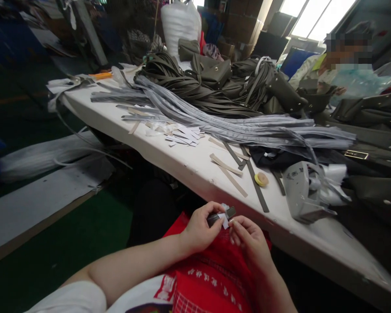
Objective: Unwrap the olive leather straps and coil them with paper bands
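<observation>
My left hand (203, 228) is closed around a folded dark strap (230, 212), with its thumb pressing a small white paper slip (223, 220) against it. Fingers and thumb of my right hand (247, 237) are pinched together at the edge of the slip; whatever lies between those fingertips is too small to make out. Both hands are over the red apron (211, 278), just in front of the table edge. A pile of similar white slips (185, 135) lies on the white table (195, 167), beyond my hands.
Yellow tape roll (261, 179), tan strips (226, 165) and dark strips (257, 191) lie on the table. A grey-white tape dispenser (301, 189) stands at right. Plastic-wrapped straps (195, 113), dark straps (182, 89) and dark bags (211, 69) are heaped behind. Another person (316, 69) is at far right.
</observation>
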The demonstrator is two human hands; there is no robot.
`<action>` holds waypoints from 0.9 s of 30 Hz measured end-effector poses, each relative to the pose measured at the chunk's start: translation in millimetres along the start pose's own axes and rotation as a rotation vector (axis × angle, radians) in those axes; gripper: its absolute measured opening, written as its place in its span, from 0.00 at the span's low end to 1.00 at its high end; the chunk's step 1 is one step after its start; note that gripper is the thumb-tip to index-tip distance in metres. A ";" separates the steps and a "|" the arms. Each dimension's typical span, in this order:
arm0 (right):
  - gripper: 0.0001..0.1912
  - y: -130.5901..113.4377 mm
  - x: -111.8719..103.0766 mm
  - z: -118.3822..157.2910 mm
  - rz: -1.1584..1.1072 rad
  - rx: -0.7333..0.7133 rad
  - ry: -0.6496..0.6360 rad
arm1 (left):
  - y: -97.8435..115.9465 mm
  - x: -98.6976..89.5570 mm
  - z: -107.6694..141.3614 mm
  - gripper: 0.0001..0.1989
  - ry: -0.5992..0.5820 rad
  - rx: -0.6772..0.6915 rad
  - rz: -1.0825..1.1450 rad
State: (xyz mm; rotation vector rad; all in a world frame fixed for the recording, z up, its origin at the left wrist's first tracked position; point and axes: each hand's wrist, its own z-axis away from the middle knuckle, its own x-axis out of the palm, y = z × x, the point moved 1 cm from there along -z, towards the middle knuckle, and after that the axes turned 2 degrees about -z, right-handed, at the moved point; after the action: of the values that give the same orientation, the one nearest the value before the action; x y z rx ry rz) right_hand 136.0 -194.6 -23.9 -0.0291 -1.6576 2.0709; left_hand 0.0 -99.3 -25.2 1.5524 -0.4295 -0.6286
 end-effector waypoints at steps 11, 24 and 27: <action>0.16 5.3 -1.4 0.3 0.119 0.047 0.033 | -3.7 5.4 -1.8 0.08 -0.034 -0.147 0.341; 0.16 9.6 -4.3 0.3 0.091 0.051 0.037 | -2.3 3.1 -3.4 0.10 0.011 -0.169 0.458; 0.17 10.4 -4.0 -1.1 0.105 0.059 0.032 | -1.7 3.2 -4.3 0.12 0.008 -0.179 0.506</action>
State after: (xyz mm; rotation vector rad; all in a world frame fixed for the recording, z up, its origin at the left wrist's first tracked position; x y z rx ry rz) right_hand 136.2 -196.7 -34.9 -0.1324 -1.6060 2.1848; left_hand 5.0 -97.7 -27.2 1.2104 -0.7110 -0.2584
